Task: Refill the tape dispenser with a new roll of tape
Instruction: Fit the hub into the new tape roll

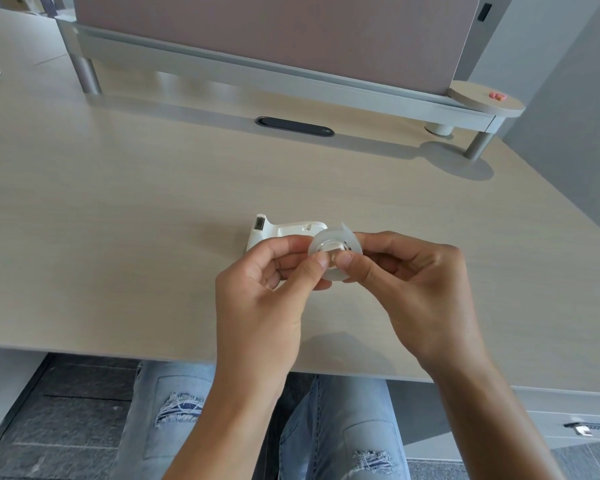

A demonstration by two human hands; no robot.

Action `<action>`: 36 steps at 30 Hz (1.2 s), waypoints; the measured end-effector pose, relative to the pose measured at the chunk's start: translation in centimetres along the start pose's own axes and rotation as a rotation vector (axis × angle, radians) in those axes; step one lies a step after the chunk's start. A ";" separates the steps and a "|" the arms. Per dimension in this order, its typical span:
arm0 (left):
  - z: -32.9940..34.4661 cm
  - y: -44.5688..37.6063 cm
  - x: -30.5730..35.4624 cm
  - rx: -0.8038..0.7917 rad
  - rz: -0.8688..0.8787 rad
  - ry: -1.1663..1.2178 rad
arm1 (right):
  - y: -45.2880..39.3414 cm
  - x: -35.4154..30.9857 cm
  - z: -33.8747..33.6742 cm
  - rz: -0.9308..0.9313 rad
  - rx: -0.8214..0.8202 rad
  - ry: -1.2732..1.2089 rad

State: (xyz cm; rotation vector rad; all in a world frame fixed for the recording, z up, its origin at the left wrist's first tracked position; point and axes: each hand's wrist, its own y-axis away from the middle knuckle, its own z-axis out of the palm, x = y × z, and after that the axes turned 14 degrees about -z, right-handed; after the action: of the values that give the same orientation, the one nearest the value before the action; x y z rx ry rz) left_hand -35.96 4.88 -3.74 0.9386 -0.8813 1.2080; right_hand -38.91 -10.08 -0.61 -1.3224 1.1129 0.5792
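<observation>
A clear roll of tape [336, 249] with a white hub in its core is held above the desk, between both hands. My left hand [267, 289] pinches its left side, thumb pressed on the hub. My right hand [420, 289] grips its right side, thumb also on the hub. A short loose end of tape sticks up from the roll's top. Just behind the roll, the white tape dispenser [278, 233] lies on the pale wooden desk [136, 220], its cutter end pointing left; its right part is hidden by the roll and my fingers.
A raised grey shelf [291, 77] with metal legs runs along the back, under a pink divider panel. A black cable slot [294, 126] sits in the desk behind the dispenser. A round side tray [485, 98] holds a small pink item. The desk's front edge is near my knees.
</observation>
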 end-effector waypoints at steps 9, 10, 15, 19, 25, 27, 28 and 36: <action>-0.5 -0.4 0.7 -0.107 -0.101 0.072 | -0.3 -0.1 -0.1 0.010 -0.021 -0.044; -0.5 -0.5 0.8 -0.127 -0.114 0.066 | -0.3 -0.1 -0.1 0.014 -0.027 -0.057; -0.6 -0.7 1.0 -0.140 -0.139 0.092 | -0.5 -0.1 -0.5 0.028 -0.058 -0.099; -0.2 -0.7 1.1 -0.113 -0.132 0.099 | -0.7 0.0 -0.7 0.022 -0.065 -0.098; 0.1 -0.1 0.7 0.030 -0.037 -0.096 | -1.2 0.8 -0.7 0.011 0.000 -0.041; -0.1 -0.2 0.2 0.167 0.079 -0.224 | -2.0 1.6 -1.0 0.000 0.034 0.070; -0.3 -0.3 -0.2 0.226 0.149 -0.287 | -2.5 2.1 -1.0 -0.011 0.035 0.145; -1.9 -1.9 -2.3 0.453 0.312 -0.659 | -6.2 4.8 -0.6 -0.083 -0.140 0.411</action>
State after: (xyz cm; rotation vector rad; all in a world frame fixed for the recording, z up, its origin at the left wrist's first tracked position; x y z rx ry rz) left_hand -34.26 5.64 -6.73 1.6675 -1.3368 1.4185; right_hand -31.81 -13.16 -1.87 -1.6495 1.3595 0.3345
